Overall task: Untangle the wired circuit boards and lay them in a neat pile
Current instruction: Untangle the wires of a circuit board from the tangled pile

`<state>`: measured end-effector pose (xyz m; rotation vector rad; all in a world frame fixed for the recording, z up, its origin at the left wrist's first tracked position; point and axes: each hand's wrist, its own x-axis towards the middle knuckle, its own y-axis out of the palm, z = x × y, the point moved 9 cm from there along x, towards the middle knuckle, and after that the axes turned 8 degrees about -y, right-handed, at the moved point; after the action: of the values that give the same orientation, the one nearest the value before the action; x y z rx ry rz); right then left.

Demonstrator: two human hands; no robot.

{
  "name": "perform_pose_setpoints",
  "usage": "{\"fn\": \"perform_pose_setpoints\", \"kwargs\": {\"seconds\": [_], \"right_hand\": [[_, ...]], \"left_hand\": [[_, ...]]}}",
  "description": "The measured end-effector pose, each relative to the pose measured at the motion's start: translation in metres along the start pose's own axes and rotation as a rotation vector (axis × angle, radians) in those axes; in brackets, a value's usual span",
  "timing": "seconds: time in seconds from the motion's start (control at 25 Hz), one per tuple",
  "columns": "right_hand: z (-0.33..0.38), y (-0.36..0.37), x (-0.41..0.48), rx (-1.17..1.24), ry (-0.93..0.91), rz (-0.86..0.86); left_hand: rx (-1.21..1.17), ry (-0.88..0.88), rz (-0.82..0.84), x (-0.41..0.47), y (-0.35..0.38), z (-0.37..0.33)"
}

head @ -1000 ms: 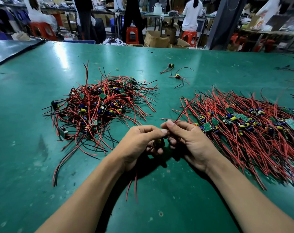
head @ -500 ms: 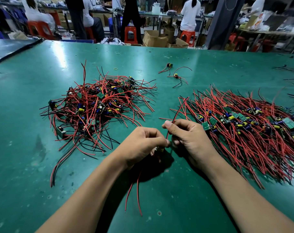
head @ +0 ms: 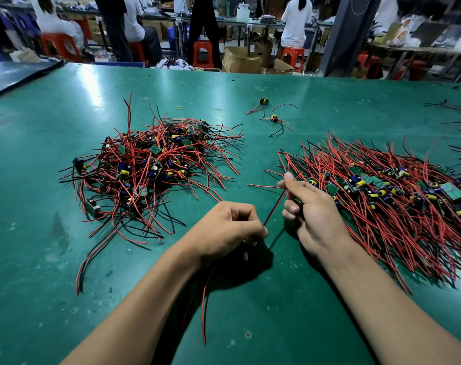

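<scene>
Wired circuit board, small, mostly hidden, pinched in your left hand, right of the tangled red-and-black wire heap. Your right hand pinches its taut red-black lead.

Circuit board mostly inside left hand

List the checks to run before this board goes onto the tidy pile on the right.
1. Grip: ok, the left hand holds the board, which is mostly hidden.
2. Pull: ok, the right hand pinches the wire pair, taut between the hands.
3. Clear of the tangled pile: cannot tell, one red strand runs up to the left hand.
4. Rear leads straight: not ok, the trailing wires curve below the left wrist.
5. Drop spot: ok, the tidy pile lies beside the right hand.
</scene>
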<state>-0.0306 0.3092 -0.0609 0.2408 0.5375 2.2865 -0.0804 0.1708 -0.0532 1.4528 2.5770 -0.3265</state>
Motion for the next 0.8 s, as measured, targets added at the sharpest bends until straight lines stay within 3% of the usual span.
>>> {"fn": "perform_pose_setpoints", "kwargs": {"seconds": [0.24,0.4,0.6,0.8], "right_hand": [[-0.001,-0.009,0.0,0.134,0.115,-0.072],[0.003,-0.007,-0.001,0.054,0.036,-0.041],[-0.001,0.004,-0.004,-0.207,-0.058,0.1],[0.006,0.025,-0.019,-0.829,-0.355,0.322]], "left_hand": [[0.0,0.022,0.003,0.003,0.002,0.001],[-0.027,0.031,-0.036,0.004,-0.002,0.004],[-0.333,0.01,-0.169,0.004,-0.018,0.007],[-0.796,-0.051,-0.138,0.008,-0.025,0.013]]}}
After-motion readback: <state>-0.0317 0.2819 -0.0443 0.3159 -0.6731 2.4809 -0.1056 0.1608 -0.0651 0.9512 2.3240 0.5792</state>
